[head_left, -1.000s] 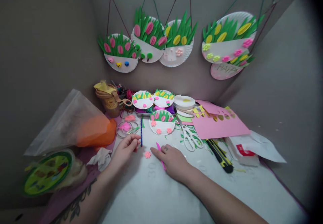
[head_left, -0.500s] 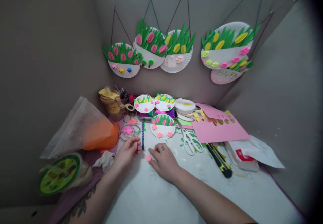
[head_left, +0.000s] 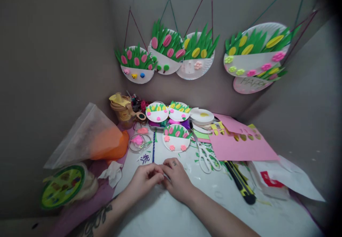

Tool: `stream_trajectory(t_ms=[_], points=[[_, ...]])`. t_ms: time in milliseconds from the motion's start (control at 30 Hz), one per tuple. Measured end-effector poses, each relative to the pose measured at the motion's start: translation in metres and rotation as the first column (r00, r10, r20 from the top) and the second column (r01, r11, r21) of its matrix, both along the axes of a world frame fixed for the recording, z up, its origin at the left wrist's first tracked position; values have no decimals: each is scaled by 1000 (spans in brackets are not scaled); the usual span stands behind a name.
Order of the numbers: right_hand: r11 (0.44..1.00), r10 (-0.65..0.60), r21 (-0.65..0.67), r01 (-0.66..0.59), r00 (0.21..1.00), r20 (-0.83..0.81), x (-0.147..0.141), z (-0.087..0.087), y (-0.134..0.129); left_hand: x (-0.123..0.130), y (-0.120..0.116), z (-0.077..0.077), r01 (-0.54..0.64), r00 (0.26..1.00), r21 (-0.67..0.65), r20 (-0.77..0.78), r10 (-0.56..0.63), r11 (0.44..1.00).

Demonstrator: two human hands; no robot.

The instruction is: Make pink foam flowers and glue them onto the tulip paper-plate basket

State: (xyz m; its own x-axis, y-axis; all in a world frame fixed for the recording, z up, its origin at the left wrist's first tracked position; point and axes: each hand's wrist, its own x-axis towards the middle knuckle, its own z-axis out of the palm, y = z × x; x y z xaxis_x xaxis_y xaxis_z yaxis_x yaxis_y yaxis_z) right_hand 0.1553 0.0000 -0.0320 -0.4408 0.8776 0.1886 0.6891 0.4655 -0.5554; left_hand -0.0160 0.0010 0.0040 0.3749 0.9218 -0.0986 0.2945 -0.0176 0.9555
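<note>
Blue and twisted, a thin stick (head_left: pixel 153 146) is seen on the white bench (head_left: pixel 149 214), just past the left hand (head_left: pixel 145 177). Both hands have been brought together, with the fingertips of the right hand (head_left: pixel 176 178) met. A loose pink flower, seen by the right fingers a moment ago, is now out of sight; it may be held between the hands, so the work seems to be lifted off the bench. In each grip the fingers are curled, but whether anything is pinched cannot be told. Beyond, a white plate (head_left: pixel 176 145) is trimmed with green grass, pink tulips and 3 puffy pink flowers.
</note>
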Motion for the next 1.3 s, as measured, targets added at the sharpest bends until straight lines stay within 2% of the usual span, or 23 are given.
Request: stream_trajectory(t_ms=[167,333,467,567,733,1033,1167,1300], points=[[1000,13,8,-13,1000,21,0,3,0,-4,4,4,43,980,190,-199,-4,981],[1000,18,2,-18,1000,-16,2,6,0,-12,-5,4,88,963,195,-268,-33,977],[1000,22,-7,-23,999,-42,5,5,1,-19,-14,-4,96,880,247,-474,34,964],[1000,22,-12,-22,999,-37,6,5,1,-19,-18,-6,70,832,285,-545,101,956],[999,36,-6,-37,998,-55,7,6,1,-18,-21,-5,37,856,340,-497,146,940],[1000,22,15,-22,1000,17,6,8,-1,-20,-22,-5,38,949,350,-307,76,936],[1000,22,21,-22,1000,3,6,5,-1,-25,-26,-9,-17,947,357,-293,129,934],[999,24,23,-23,1000,-17,6,2,-1,-40,-27,-11,-126,906,419,-321,276,899]])
